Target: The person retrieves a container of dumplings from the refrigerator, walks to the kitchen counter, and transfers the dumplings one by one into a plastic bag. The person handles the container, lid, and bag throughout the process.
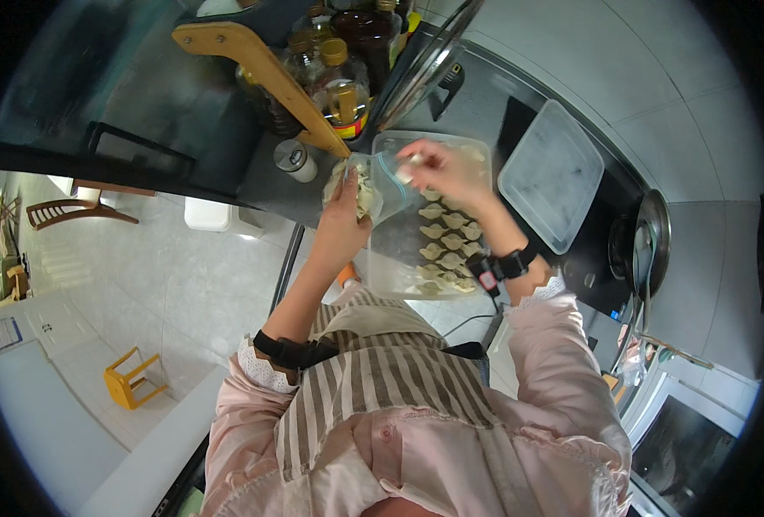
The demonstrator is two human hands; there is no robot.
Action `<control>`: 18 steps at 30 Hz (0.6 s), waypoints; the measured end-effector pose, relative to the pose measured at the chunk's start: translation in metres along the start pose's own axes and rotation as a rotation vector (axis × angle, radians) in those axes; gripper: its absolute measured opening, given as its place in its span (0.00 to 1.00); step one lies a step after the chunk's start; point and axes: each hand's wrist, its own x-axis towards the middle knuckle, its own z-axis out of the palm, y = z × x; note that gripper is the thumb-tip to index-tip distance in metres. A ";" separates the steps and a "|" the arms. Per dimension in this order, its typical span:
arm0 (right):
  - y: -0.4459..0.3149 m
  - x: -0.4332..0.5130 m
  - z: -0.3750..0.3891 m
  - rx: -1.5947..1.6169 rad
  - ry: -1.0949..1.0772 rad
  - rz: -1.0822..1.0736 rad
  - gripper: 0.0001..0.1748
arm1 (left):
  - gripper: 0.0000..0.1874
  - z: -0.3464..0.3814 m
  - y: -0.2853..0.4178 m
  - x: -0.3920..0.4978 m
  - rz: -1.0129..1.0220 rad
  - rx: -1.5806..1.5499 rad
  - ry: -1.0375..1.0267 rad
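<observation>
My left hand (348,216) grips a clear zip bag (388,187) that holds several dumplings. The bag's blue-striped mouth faces right, towards my right hand (443,171), which is blurred and pinches a pale dumpling (409,169) at that mouth. Both hands are above a translucent plastic container (392,271). Rows of dumplings (450,242) lie along the container's right part, while the bare bottom shows on its left. My right forearm hides some of the dumplings.
A translucent lid (553,174) lies to the right on the black cooktop (592,278), near a pan (654,245). Beyond the container stand oil bottles (343,97), a glass pot lid (430,64) and a wooden bracket (272,84). A small lidded jar (296,161) is at left.
</observation>
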 end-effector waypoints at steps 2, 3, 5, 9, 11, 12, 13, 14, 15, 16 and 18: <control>-0.004 -0.004 0.031 -0.324 -0.025 -0.120 0.15 | 0.42 0.002 0.007 0.001 -0.010 -0.085 -0.014; -0.003 -0.004 0.043 -0.428 0.016 -0.266 0.15 | 0.42 0.003 0.010 0.002 -0.049 -0.079 -0.032; 0.002 0.000 0.057 -0.447 0.044 -0.437 0.15 | 0.43 0.001 0.016 0.003 -0.066 -0.136 -0.061; 0.022 0.006 0.032 -0.404 0.289 -0.340 0.08 | 0.43 -0.007 0.019 0.005 -0.070 -0.110 -0.062; 0.034 0.014 0.003 -0.733 0.614 -0.352 0.05 | 0.42 -0.009 0.018 0.005 -0.092 -0.091 -0.056; 0.041 0.017 -0.012 -1.004 0.708 -0.345 0.06 | 0.42 -0.010 0.018 0.005 -0.111 -0.101 -0.058; 0.050 0.016 -0.024 -1.311 0.689 -0.155 0.13 | 0.42 -0.010 0.018 0.004 -0.148 -0.150 -0.069; 0.059 0.017 -0.032 -1.384 0.678 -0.128 0.17 | 0.42 -0.011 0.019 0.003 -0.157 -0.217 -0.074; 0.069 0.020 -0.037 -1.458 0.640 0.005 0.21 | 0.42 -0.011 0.020 0.002 -0.164 -0.195 -0.067; 0.078 0.025 -0.040 -1.476 0.646 0.018 0.23 | 0.42 -0.011 0.021 0.002 -0.146 -0.191 -0.054; 0.094 0.029 -0.043 -1.508 0.628 0.136 0.26 | 0.42 -0.012 0.023 0.001 -0.140 -0.189 -0.041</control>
